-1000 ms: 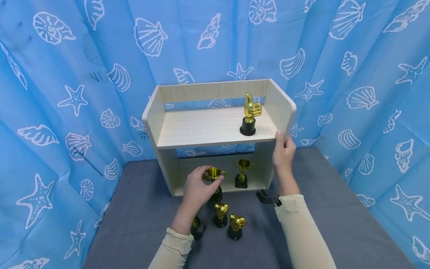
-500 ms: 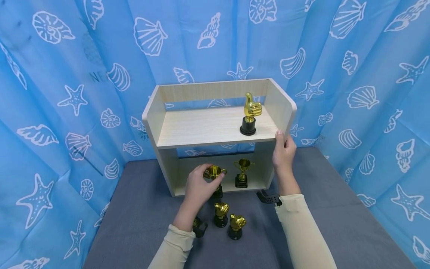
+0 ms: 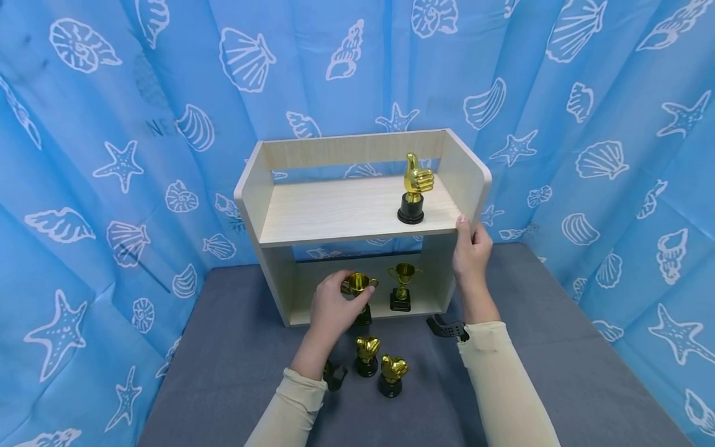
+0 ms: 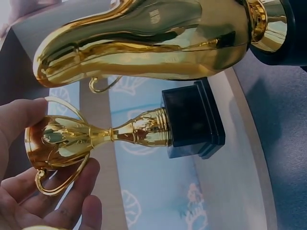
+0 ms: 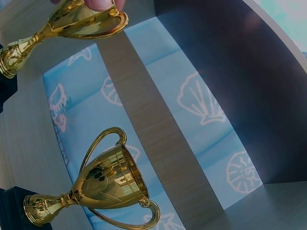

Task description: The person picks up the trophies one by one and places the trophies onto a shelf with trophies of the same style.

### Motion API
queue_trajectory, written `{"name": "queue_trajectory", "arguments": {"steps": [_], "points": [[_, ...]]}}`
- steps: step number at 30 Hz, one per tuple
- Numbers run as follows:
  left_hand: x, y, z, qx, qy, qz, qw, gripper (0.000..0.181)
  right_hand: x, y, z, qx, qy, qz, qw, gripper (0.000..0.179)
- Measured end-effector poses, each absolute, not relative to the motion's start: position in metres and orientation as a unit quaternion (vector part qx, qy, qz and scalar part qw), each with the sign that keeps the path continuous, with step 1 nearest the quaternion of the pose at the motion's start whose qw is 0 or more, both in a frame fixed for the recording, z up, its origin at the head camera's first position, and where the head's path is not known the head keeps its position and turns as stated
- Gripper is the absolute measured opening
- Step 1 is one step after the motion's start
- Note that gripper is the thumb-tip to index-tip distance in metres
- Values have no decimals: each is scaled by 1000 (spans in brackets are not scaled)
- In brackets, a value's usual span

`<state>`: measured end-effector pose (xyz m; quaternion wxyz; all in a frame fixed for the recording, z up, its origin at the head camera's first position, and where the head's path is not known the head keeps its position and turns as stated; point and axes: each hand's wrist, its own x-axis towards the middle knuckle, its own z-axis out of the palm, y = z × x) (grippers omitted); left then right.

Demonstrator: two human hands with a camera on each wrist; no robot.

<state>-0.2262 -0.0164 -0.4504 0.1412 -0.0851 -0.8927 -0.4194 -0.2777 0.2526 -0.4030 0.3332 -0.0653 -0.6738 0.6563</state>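
Observation:
My left hand (image 3: 332,307) holds a gold trophy cup (image 3: 359,284) near its rim and handles, at the front of the shelf unit's lower level. In the left wrist view, the thumb is at one handle of the cup (image 4: 62,139) and fingers are at the other. Its black base (image 4: 192,120) is over the lower board; contact is unclear. My right hand (image 3: 472,254) grips the right side panel of the pale wooden shelf unit (image 3: 313,208), thumb on its front edge. Another trophy cup (image 3: 403,276) stands upright on the lower level, right of the held one.
A thumbs-up trophy (image 3: 418,180) stands on the upper shelf. Two more thumbs-up trophies, one behind (image 3: 367,349) and one in front (image 3: 393,369), stand on the grey cloth (image 3: 223,372). A dark object (image 3: 335,376) beside the left wrist is partly hidden. A blue shell-print curtain (image 3: 167,93) hangs behind.
My left hand and the trophy cup have shifted slightly right and inward onto the lower level. The right hand keeps its grip on the side panel.

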Motion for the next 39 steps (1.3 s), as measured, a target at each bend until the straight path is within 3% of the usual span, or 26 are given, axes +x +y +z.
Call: {"name": "queue_trajectory", "arguments": {"steps": [39], "points": [[-232,-7,-444,-83,-899,-410,130,51,-279,254,-405,-48,-671,650,353,48]]}}
